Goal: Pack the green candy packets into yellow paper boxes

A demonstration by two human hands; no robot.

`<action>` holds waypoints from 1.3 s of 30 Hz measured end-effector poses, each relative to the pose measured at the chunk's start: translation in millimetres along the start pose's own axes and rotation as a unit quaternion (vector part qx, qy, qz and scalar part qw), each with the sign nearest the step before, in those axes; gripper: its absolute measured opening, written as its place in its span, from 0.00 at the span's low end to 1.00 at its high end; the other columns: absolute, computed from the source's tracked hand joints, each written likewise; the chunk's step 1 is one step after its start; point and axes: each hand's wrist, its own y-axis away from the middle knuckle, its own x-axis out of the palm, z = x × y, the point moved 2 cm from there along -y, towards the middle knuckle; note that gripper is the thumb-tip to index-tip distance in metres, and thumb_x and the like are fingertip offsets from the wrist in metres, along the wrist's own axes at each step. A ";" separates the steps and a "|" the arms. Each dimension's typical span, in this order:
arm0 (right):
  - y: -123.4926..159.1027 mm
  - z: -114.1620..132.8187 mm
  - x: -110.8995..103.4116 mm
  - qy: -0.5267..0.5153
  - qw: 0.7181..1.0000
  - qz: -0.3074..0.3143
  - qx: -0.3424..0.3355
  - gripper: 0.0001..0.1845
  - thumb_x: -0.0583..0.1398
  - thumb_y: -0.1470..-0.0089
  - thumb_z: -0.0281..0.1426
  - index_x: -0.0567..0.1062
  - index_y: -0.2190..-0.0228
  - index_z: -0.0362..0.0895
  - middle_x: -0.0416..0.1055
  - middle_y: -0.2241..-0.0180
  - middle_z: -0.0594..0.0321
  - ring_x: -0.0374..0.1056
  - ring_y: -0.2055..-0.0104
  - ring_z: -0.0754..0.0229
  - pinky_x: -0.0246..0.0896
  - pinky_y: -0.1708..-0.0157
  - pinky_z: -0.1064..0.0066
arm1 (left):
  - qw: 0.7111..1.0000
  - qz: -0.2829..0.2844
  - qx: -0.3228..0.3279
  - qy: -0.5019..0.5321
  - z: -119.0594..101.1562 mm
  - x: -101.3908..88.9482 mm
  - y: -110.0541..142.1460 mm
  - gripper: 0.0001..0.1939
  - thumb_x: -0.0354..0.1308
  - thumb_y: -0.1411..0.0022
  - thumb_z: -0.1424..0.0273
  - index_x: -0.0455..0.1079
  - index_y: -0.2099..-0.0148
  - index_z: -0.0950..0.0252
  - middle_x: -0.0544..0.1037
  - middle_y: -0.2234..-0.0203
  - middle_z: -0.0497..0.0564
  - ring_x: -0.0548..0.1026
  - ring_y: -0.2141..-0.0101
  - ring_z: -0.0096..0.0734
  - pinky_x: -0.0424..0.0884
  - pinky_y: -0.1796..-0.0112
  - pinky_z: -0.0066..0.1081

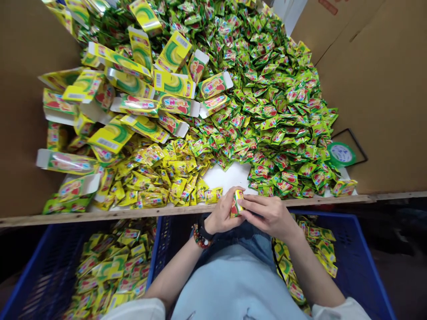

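Between my two hands, just over the table's front edge, is a small yellow, green and red printed box (236, 203). My left hand (222, 213) is wrapped round its left side. The fingers of my right hand (265, 213) press on its right side. Beyond my hands lie a pile of small yellow wrapped packets (156, 178) on the left and a large heap of green wrapped packets (276, 106) on the right. Several yellow-green boxes (133, 104), some with white flaps standing open, are piled at the back left.
Below the table edge (133, 213), a blue crate (30, 275) at left and another blue crate (363, 266) at right hold filled boxes. Cardboard walls (373, 89) flank the table. A green tape roll (342, 154) lies at the right, and a single box (344, 188) sits near the right edge.
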 end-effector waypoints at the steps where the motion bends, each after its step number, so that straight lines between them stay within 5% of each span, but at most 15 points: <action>1: 0.7 1.2 0.4 -0.034 0.999 -0.003 0.022 0.13 0.60 0.40 0.32 0.80 0.55 0.49 0.81 0.57 0.58 0.78 0.57 0.56 0.76 0.59 0.67 | 1.000 0.001 -0.003 -0.008 0.2 0.2 0.6 0.29 0.53 0.44 0.63 0.55 0.41 0.65 0.70 0.56 0.56 0.71 0.62 0.38 0.69 0.59 0.39; 5: 8.8 9.5 7.5 -0.129 0.983 -0.023 0.127 0.12 0.62 0.43 0.29 0.82 0.58 0.49 0.81 0.59 0.60 0.78 0.56 0.51 0.75 0.54 0.59 | 0.999 -0.009 0.010 -0.039 1.6 4.3 2.1 0.29 0.53 0.44 0.62 0.55 0.42 0.65 0.69 0.61 0.53 0.68 0.68 0.33 0.67 0.66 0.34; 8: 18.1 15.2 21.3 -0.154 0.966 -0.114 0.176 0.14 0.61 0.44 0.27 0.81 0.56 0.49 0.80 0.57 0.60 0.77 0.53 0.50 0.74 0.51 0.56 | 0.997 -0.048 0.015 -0.066 3.5 11.7 4.6 0.28 0.54 0.43 0.61 0.54 0.42 0.65 0.68 0.62 0.52 0.67 0.72 0.30 0.66 0.69 0.32; 13: 27.3 18.2 53.6 -0.114 0.961 -0.219 0.128 0.20 0.59 0.42 0.26 0.76 0.49 0.50 0.76 0.50 0.57 0.73 0.47 0.50 0.72 0.47 0.56 | 0.978 -0.176 -0.006 -0.115 5.2 24.2 13.9 0.24 0.44 0.35 0.57 0.53 0.42 0.66 0.69 0.57 0.60 0.72 0.64 0.40 0.69 0.65 0.40; 16: 27.0 15.6 59.2 -0.093 0.956 -0.255 0.108 0.19 0.59 0.41 0.26 0.77 0.50 0.51 0.78 0.52 0.58 0.75 0.49 0.50 0.74 0.49 0.56 | 0.970 -0.199 -0.022 -0.135 4.4 28.7 15.7 0.22 0.40 0.33 0.60 0.54 0.42 0.66 0.70 0.58 0.62 0.73 0.64 0.42 0.70 0.64 0.43; 19: 22.3 12.3 55.1 -0.082 0.960 -0.238 0.120 0.19 0.59 0.42 0.26 0.77 0.49 0.49 0.78 0.53 0.56 0.75 0.50 0.50 0.74 0.50 0.56 | 0.972 -0.186 -0.011 -0.143 3.0 32.9 14.0 0.23 0.47 0.35 0.62 0.53 0.40 0.65 0.71 0.58 0.62 0.75 0.64 0.41 0.72 0.65 0.42; 23: 15.9 6.4 51.1 -0.054 0.971 -0.206 0.111 0.20 0.56 0.40 0.25 0.76 0.48 0.49 0.76 0.49 0.55 0.75 0.50 0.52 0.74 0.50 0.59 | 0.977 -0.173 -0.005 -0.129 2.8 34.2 11.1 0.25 0.48 0.36 0.68 0.53 0.38 0.65 0.70 0.52 0.65 0.74 0.53 0.45 0.72 0.56 0.44; 26: 20.1 -1.3 48.7 -0.067 0.966 -0.217 0.123 0.20 0.55 0.40 0.24 0.78 0.51 0.50 0.78 0.52 0.57 0.76 0.52 0.53 0.75 0.51 0.59 | 0.988 -0.128 -0.031 -0.085 2.6 25.4 6.9 0.34 0.56 0.40 0.62 0.52 0.35 0.65 0.69 0.47 0.64 0.71 0.47 0.48 0.69 0.49 0.47; 30: 34.7 -2.9 37.0 -0.081 0.954 -0.248 0.148 0.19 0.57 0.41 0.25 0.78 0.51 0.52 0.79 0.53 0.59 0.76 0.52 0.53 0.75 0.52 0.59 | 0.990 0.021 -0.109 0.084 -4.6 15.4 1.2 0.27 0.62 0.42 0.54 0.69 0.47 0.65 0.78 0.59 0.55 0.75 0.60 0.38 0.72 0.57 0.37; 33: 38.8 5.0 26.5 -0.075 0.960 -0.236 0.129 0.21 0.58 0.41 0.25 0.76 0.48 0.52 0.77 0.50 0.58 0.75 0.50 0.53 0.74 0.51 0.60 | 0.974 0.006 -0.154 0.167 -14.3 21.3 -0.7 0.21 0.61 0.42 0.52 0.72 0.61 0.67 0.76 0.72 0.49 0.72 0.71 0.29 0.70 0.66 0.29; 36: 47.7 4.3 11.9 -0.060 0.966 -0.215 0.130 0.19 0.59 0.41 0.26 0.77 0.49 0.52 0.78 0.52 0.58 0.76 0.53 0.54 0.75 0.54 0.62 | 0.976 0.002 -0.154 0.155 -21.0 33.9 -1.0 0.20 0.59 0.40 0.53 0.70 0.61 0.66 0.75 0.74 0.48 0.71 0.72 0.28 0.69 0.67 0.28; 39: 80.0 -16.8 -10.2 0.019 0.978 -0.120 0.167 0.17 0.57 0.40 0.29 0.78 0.52 0.52 0.79 0.55 0.58 0.78 0.57 0.52 0.77 0.59 0.61 | 0.992 -0.004 -0.122 0.017 -20.4 25.4 2.5 0.22 0.59 0.38 0.56 0.67 0.46 0.63 0.78 0.62 0.53 0.75 0.63 0.35 0.72 0.60 0.35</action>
